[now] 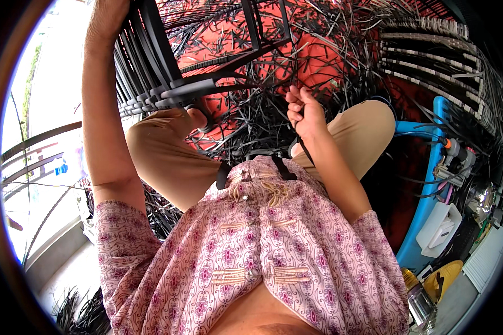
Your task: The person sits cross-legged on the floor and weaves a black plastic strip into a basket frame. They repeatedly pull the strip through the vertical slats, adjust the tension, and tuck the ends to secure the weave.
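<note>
Pink patterned shirt [251, 245] fills the foreground, tan trousers [167, 156] beyond it. Her right hand [303, 109] is closed in a fist on a black strip [304, 148], which runs from the fingers down toward her lap. Up high, the left hand [107, 19] grips the black woven frame [162, 72]; its fingers are hidden. Loose black strips [318, 50] litter the red floor [313, 61].

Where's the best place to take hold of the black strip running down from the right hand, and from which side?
Probably on the free stretch of the black strip just below the right hand, where it hangs clear of the loose black strips on the floor. Come from the right, above the knee; the left hand and the woven frame crowd the left side.
</note>
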`<state>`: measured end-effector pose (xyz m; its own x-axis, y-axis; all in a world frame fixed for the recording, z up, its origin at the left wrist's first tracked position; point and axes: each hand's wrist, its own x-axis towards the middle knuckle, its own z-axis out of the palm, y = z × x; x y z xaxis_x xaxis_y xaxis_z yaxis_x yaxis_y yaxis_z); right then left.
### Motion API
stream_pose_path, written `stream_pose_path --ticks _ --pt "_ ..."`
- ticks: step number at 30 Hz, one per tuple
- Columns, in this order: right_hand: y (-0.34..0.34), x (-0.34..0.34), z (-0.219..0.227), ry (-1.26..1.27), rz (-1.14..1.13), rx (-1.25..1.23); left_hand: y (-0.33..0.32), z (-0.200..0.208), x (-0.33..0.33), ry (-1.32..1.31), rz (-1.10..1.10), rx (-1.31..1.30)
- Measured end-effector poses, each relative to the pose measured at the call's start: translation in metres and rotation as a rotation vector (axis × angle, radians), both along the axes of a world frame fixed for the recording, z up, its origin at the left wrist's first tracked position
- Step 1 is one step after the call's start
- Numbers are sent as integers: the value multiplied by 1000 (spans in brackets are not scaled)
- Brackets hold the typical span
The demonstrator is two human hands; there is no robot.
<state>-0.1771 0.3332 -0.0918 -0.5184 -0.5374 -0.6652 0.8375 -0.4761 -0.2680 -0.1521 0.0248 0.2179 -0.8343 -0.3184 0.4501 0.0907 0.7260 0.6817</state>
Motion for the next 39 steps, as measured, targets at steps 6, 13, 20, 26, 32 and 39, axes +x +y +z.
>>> stream_pose_path --ticks 6,13,20,26,32,39 --pt "-29 7 -15 -28 -6 9 -14 3 19 31 -36 73" --pt "-43 0 -23 -105 4 44 -32 5 33 8 -8 87" --pt "-62 16 -26 -84 65 68 -51 4 39 -21 -44 185" --pt "-43 57 -21 -119 235 64 -51 8 44 3 -77 211" --pt "-52 79 -55 -388 371 -24 -61 12 38 -19 -1 57" --pt "-84 58 -61 -334 231 -260 -69 13 44 -61 -90 186"
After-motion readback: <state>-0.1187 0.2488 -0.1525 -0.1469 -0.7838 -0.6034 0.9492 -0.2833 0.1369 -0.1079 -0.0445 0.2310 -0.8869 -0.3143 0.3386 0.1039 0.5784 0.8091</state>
